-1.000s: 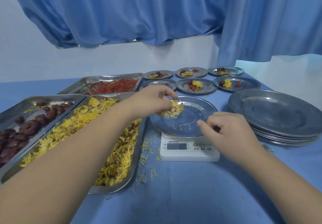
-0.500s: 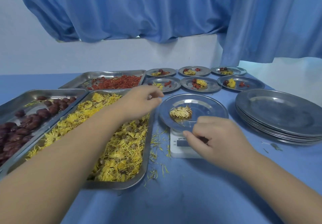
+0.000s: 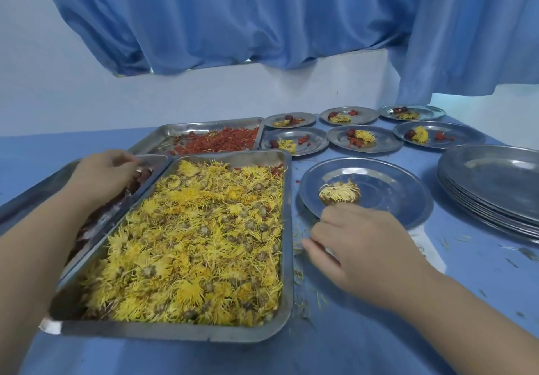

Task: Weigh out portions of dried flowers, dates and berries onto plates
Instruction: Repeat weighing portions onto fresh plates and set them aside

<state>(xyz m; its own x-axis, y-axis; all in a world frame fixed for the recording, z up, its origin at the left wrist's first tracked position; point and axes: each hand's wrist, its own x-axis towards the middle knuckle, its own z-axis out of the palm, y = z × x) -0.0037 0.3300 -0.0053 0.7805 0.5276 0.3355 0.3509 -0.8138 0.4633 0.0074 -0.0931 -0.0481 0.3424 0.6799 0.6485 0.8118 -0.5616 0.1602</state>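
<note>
Dried flower, stringy yellow, on round steel plate.

**Q:** How are the three trays arranged?

**A:** The rectangular steel tray of yellow dried flowers is set nearest, at centre. The rectangular steel tray of dark dates is placed against its left side. The rectangular steel tray of red berries is laid behind both.

**Q:** And the plates?

**A:** A round steel plate is positioned just right of the flower tray, with one pale dried flower head on its left part. A stack of round steel plates is found further right. Six small filled steel plates are ranged in two rows of three behind, right of the berry tray. Everything is borne on the blue-covered table.
</note>
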